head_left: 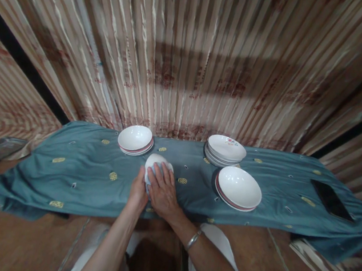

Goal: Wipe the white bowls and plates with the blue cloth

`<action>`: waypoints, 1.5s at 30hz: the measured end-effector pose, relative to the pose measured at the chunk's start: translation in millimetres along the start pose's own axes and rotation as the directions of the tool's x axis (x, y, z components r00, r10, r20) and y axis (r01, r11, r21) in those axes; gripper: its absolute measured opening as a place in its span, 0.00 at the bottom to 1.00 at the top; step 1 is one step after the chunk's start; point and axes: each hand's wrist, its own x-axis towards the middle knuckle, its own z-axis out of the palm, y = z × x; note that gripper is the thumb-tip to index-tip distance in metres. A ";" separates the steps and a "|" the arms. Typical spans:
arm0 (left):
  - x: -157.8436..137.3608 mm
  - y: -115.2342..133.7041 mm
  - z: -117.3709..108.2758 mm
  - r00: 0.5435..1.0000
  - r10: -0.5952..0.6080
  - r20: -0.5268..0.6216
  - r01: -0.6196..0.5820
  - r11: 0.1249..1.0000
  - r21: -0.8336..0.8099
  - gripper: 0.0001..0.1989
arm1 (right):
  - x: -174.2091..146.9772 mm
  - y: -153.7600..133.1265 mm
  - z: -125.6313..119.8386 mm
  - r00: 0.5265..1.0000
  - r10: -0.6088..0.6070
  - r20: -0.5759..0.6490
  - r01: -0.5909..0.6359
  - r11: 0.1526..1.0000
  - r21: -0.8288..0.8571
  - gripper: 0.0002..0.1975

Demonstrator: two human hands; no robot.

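A white bowl [155, 158], tilted on its side, is held between both hands above the near middle of the covered table. My left hand [139, 191] grips its left edge, fingers closed and partly hidden. Against the bowl presses my right hand [163, 192], its fingers together over what looks like a pale blue cloth [149, 178]; most of the cloth lies under the palm. A silver bracelet circles the right wrist. Behind and left of the hands stands a stack of white bowls [135, 139] with a reddish rim among them.
To the right stand a stack of white plates [226, 147] with a flower print and, nearer, a stack of shallow bowls [240, 188]. A dark flat phone-like slab [332, 199] lies at far right. Blue-green patterned cloth [90, 181] covers the table; striped curtains hang behind.
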 end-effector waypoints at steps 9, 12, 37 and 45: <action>12.2 -15.4 -10.3 0.987 0.141 0.072 -0.147 0.986 0.084 0.09 | 9.5 -1.0 -24.5 0.995 0.054 0.089 -0.069 0.982 0.178 0.23; 15.1 -18.1 -14.6 0.973 0.176 0.152 -0.192 0.977 0.098 0.08 | 14.3 3.7 -33.9 0.992 0.104 0.068 -0.115 0.975 0.191 0.23; -7.3 -4.7 -0.8 0.990 0.067 0.124 -0.087 0.983 0.162 0.20 | 29.7 78.0 -10.5 0.688 0.632 0.358 -0.581 0.183 0.793 0.14; -5.5 -1.6 0.1 0.997 -0.041 0.064 0.042 0.999 -0.012 0.13 | 28.8 71.6 -7.7 0.621 0.659 0.424 -0.584 0.028 0.811 0.15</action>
